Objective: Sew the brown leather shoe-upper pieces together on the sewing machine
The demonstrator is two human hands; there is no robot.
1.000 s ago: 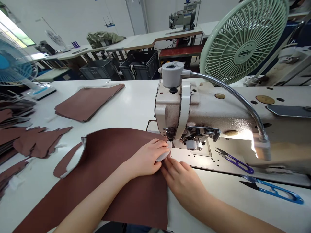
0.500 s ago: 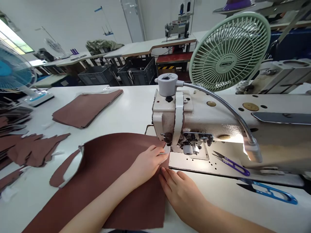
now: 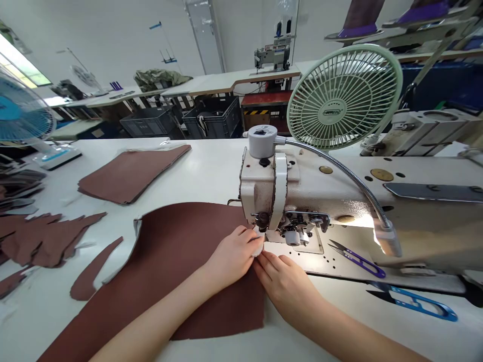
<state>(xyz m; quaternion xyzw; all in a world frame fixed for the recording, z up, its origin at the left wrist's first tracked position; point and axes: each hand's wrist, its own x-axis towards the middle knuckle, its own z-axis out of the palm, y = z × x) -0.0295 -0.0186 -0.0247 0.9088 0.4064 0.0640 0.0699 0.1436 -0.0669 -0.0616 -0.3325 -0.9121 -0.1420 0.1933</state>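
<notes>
A sewing workshop: an industrial sewing machine (image 3: 302, 201) stands just beyond the hands (image 3: 234, 254), cut brown pieces (image 3: 128, 173) lie to their left, and further machine tables (image 3: 234, 78) stand behind.

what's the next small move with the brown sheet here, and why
Probably nudge the large brown leather-like sheet slightly toward the needle end of the cream sewing machine: the left hand pinches its pale folded corner right there, the right hand pressing alongside.

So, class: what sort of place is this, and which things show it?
Probably a sewing workshop: a cream industrial sewing machine, a second sewing machine on a far bench, and cut brown leather-like panels stacked on the white table.
</notes>
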